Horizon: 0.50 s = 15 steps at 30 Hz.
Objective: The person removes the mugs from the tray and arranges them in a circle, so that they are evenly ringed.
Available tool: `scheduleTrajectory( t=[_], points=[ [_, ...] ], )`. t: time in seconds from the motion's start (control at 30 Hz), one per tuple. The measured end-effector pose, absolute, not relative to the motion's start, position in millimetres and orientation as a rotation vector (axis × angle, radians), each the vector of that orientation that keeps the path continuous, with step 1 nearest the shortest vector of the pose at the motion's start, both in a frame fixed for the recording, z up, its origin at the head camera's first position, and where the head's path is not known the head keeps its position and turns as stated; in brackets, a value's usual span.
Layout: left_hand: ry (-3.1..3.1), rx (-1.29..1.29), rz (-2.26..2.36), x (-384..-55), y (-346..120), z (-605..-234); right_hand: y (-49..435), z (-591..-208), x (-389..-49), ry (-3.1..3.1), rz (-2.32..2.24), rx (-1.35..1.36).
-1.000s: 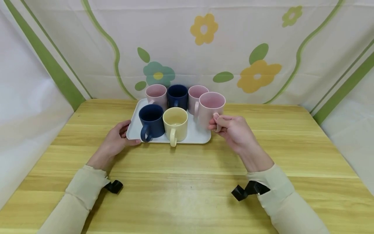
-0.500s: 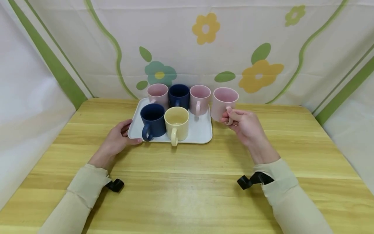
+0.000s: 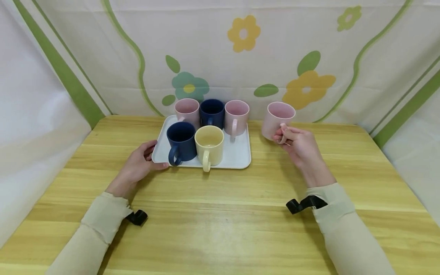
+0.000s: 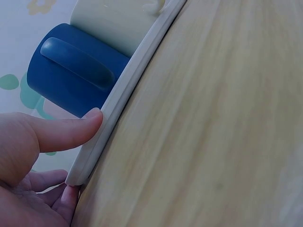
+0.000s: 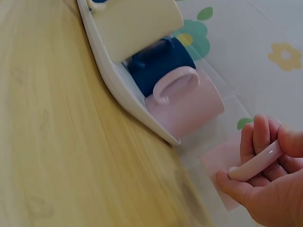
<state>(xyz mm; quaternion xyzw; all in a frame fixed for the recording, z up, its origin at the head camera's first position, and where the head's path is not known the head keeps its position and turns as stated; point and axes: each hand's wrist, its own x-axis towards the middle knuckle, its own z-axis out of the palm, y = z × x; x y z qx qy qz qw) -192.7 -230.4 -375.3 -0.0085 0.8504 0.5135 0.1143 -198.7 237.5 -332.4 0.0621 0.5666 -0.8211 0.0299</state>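
Observation:
My right hand (image 3: 300, 147) holds a pink mug (image 3: 272, 121) by its handle, to the right of a white tray (image 3: 237, 152). The right wrist view shows fingers curled through and around that handle (image 5: 258, 162). At the tray's front left corner, my left hand (image 3: 135, 165) grips the edge, its thumb (image 4: 71, 132) on the front rim and its fingers at the side. Standing on the tray are a front navy mug (image 3: 182, 143), a cream mug (image 3: 209, 145), and a back row of a pink mug (image 3: 187, 109), a navy mug (image 3: 211, 110) and another pink mug (image 3: 236, 118).
The wooden table (image 3: 213, 221) reaches back to a white flowered cloth (image 3: 206, 46) hanging close behind the tray. More white cloth hangs at both sides. A black wrist camera (image 3: 137, 217) sits at the left cuff, another camera (image 3: 302, 204) at the right.
The pink mug in my right hand has moved rightward and slightly back, from over the tray's right part to beside it. My left hand stays at the tray corner.

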Motion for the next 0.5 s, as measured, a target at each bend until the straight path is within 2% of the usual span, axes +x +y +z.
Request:
scheduleTrajectory(
  t=[0.5],
  points=[
    [2.495, -0.039, 1.492, -192.5, -228.7, -373.9, 266.4, -345.7, -206.7, 1.676, -2.58, 0.171]
  ],
)
